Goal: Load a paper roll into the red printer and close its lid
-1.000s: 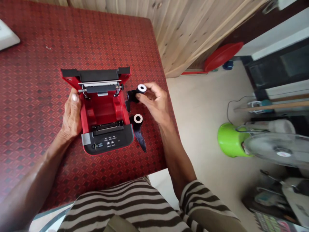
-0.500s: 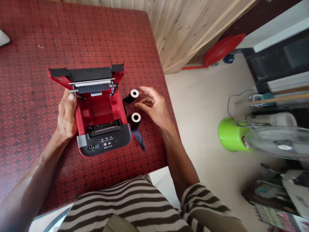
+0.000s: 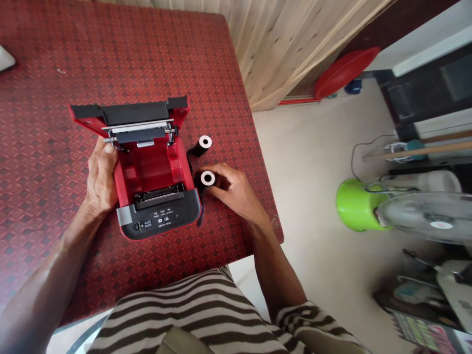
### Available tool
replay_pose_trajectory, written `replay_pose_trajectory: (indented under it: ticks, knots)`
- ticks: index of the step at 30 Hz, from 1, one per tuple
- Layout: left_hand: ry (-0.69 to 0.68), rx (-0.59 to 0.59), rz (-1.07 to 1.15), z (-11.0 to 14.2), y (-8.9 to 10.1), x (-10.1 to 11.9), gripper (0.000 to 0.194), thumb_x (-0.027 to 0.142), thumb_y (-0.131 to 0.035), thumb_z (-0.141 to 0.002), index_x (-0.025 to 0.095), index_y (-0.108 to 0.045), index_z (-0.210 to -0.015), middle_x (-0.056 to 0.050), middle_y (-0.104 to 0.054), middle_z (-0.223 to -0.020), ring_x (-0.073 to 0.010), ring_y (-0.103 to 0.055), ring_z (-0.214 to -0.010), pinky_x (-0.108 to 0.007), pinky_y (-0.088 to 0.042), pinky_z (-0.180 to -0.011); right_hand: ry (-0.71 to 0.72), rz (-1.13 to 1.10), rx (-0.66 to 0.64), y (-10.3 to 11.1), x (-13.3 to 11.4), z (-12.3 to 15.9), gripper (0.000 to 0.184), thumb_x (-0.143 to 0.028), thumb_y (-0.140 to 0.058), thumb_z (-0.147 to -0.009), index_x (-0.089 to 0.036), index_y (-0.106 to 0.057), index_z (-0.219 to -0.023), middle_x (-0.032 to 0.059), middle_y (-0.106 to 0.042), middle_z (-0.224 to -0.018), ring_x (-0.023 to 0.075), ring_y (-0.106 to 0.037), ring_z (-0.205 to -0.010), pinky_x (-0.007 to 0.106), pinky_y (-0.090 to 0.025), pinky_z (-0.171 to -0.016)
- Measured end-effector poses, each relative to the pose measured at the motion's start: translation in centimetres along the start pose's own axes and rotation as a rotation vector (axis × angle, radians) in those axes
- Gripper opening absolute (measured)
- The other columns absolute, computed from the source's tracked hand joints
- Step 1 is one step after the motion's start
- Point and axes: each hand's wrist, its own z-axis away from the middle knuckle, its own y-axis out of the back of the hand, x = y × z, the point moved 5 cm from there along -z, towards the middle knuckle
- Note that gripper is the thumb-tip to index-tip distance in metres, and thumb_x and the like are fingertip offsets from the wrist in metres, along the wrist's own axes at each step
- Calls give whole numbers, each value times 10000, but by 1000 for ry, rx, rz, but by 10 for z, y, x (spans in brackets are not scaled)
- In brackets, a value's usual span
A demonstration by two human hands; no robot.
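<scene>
A red and black label printer (image 3: 162, 210) stands on the table with its lid (image 3: 134, 113) raised, showing a bare red bay inside. My left hand (image 3: 102, 174) grips the printer's left side, thumb on top near the hinge and fingers down along the wall. To the printer's right are two upright black ribbon rolls with white cores. My right hand (image 3: 236, 189) has its thumb and fingers closed around the nearer ribbon roll (image 3: 207, 178). Just beyond it the farther ribbon roll (image 3: 205, 142) stands untouched, close to the printer's side.
The patterned red table (image 3: 47, 147) ends at a right edge above a pale floor. A wooden panel (image 3: 273, 44) borders the far side. On the floor are a green bucket (image 3: 354, 204), a fan (image 3: 435, 216) and a red basin (image 3: 346, 71). A white object (image 3: 5, 59) lies at the far left.
My right hand has moved down from beside the farther roll and closed around the nearer one. The loose dark ribbon tail there shows less now. My left hand stays on the printer.
</scene>
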Motion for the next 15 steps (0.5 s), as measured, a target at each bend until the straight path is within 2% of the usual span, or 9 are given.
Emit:
replay_pose_trajectory:
  ticks: [4,6,9,12,15]
  knots:
    - [6,-37,8,2,-2,-1,436,579,-478,-998,205,-612,-819,-51,-641,-873,-253,-604,-1054,-478,-483,-1098,14,-93,34,14,-9,4,322,-178,-715,-859,-270,-707,-1168,29,-747,-1160,216,-695,-1064,447,-526,-1000]
    - [-9,-36,-1,2,-2,-1,426,577,-472,-1002,213,-611,-829,-50,-631,-847,-260,-600,-1059,-492,-475,-1102,62,-124,23,29,-31,8,358,-218,-701,-902,-299,-674,-1250,30,-733,-1208,226,-689,-1115,460,-526,-1024]
    - [-13,-30,-28,3,-2,-2,420,567,-457,-1011,211,-621,-860,-55,-647,-882,-255,-595,-1056,-479,-472,-1096,198,-28,-72,44,-80,9,439,-281,-685,-947,-328,-594,-1374,40,-723,-1224,245,-678,-1114,465,-540,-1015]
    - [-13,-31,-41,3,-1,-2,428,558,-440,-1019,201,-620,-865,-67,-663,-942,-240,-595,-1052,-452,-468,-1100,398,199,-160,34,-128,3,409,-236,-650,-971,-290,-571,-1369,44,-713,-1234,242,-656,-1114,441,-536,-1016]
    - [-30,-40,-39,4,0,-2,456,582,-441,-1013,203,-565,-790,-68,-644,-889,-238,-603,-1043,-452,-472,-1101,503,509,-158,6,-150,-11,230,-177,-583,-1000,-215,-617,-1224,59,-714,-1134,233,-634,-1051,418,-538,-1000]
